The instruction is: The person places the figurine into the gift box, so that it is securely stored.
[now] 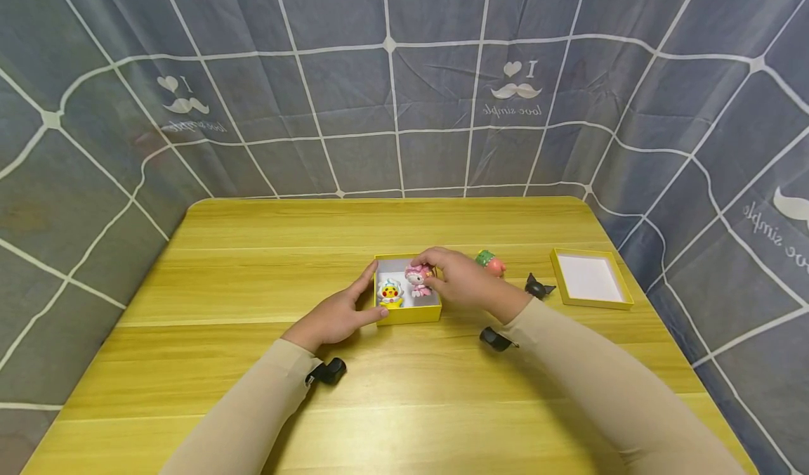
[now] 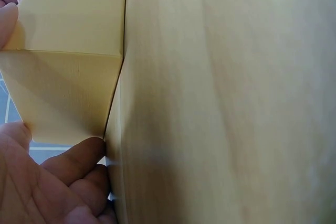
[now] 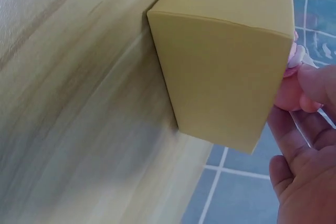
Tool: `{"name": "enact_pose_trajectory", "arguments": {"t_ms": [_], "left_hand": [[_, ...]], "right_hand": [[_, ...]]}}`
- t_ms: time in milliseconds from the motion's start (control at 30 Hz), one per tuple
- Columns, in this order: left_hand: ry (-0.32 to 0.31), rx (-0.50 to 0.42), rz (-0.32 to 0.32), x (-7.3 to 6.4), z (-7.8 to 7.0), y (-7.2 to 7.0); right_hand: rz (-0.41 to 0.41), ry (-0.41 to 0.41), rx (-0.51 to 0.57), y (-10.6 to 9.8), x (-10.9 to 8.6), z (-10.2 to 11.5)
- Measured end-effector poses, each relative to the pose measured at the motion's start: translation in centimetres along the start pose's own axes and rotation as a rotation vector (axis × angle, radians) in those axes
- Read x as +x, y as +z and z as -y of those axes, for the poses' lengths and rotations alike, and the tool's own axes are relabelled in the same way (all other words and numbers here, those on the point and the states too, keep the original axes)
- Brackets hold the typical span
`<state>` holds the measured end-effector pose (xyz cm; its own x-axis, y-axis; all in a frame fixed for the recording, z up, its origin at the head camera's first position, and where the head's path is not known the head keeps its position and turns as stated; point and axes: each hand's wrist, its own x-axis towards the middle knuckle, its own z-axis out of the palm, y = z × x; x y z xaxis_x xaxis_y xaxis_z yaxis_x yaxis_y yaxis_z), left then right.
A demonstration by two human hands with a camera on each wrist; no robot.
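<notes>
A pink-hooded figurine (image 1: pixel 418 279) is pinched by the right grip (image 1: pixel 461 279); a yellow box (image 1: pixel 413 315) holding a Pikachu figurine (image 1: pixel 390 293) is clasped by the left grip (image 1: pixel 337 315).

Pink figurine (image 1: pixel 420 285) partly covered by right hand (image 1: pixel 466 280), left hand (image 2: pixel 52 187) and box (image 2: pixel 71 22) clipped at eight and eleven o'clock in left wrist view

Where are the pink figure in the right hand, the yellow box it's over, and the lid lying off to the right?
Pink figure (image 1: pixel 418 279): head view, on its head.
Yellow box (image 1: pixel 413 315): head view, on its front wall.
Lid (image 1: pixel 592 277): head view, on its white inside.
</notes>
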<state>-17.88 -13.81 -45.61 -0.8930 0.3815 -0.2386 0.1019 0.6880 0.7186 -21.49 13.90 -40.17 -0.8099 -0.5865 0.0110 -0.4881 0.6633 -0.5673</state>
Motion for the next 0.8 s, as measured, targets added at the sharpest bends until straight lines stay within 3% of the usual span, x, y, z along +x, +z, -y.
{"name": "enact_pose_trajectory", "arguments": {"t_ms": [800], "left_hand": [[-0.008,0.027,-0.001,0.0,-0.1,0.0]], "right_hand": [[0.057,-0.078,-0.157,1.8,0.7,-0.5]]}}
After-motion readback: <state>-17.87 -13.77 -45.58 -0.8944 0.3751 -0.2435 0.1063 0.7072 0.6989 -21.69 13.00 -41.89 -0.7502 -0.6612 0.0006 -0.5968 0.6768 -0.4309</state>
